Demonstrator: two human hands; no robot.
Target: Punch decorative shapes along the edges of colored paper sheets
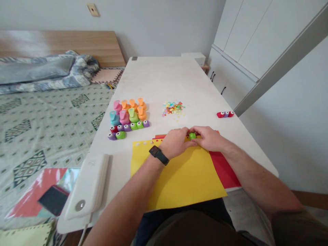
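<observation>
A small green craft punch [192, 136] sits at the far edge of a yellow sheet [184, 174], between my two hands. My right hand [208, 137] is closed on the punch, its fingers bent around the right side. My left hand [177, 141], with a black watch on the wrist, has its fingers together at the punch's left side and its thumb on the paper. Small holes run along the sheet's far edge to the left. A red sheet [225, 171] shows from under the yellow one.
Rows of colourful punches [124, 118] stand at the left, and three small ones [225, 114] at the right. Beyond the paper lies a pile of confetti [173, 108]. A white device [88, 184] with a cable rests at the near left edge of the table [164, 75].
</observation>
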